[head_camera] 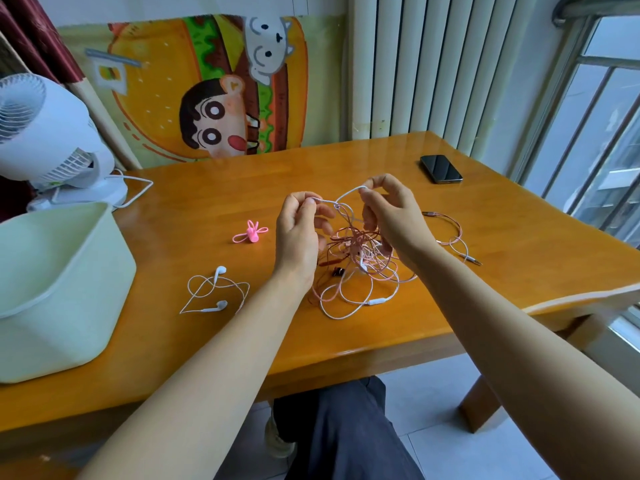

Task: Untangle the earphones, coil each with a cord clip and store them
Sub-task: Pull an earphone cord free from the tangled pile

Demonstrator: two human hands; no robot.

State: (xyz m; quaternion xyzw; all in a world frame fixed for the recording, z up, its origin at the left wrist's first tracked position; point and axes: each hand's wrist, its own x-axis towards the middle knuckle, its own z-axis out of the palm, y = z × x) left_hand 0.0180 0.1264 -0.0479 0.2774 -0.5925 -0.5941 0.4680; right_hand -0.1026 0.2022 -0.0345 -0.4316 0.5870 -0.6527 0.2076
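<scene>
Left hand [298, 226]: pinching the white cord [347, 195] at its fingertips.
Right hand [391, 211]: pinching the same cord, lifting it above the tangle [360, 261].

Home, a lived-in room: cartoon burger hanging [207, 88] on the wall, white desk fan [52, 133], ribbed radiator [415, 64], barred window [595, 133], glossy wooden bench [207, 188] bearing a phone [441, 169] and pale green bin [59, 289].

left hand [298, 233], right hand [391, 220]: bare | forearms [207, 358]: bare | trousers [346, 431]: dark grey | shoe [278, 441]: pale
</scene>
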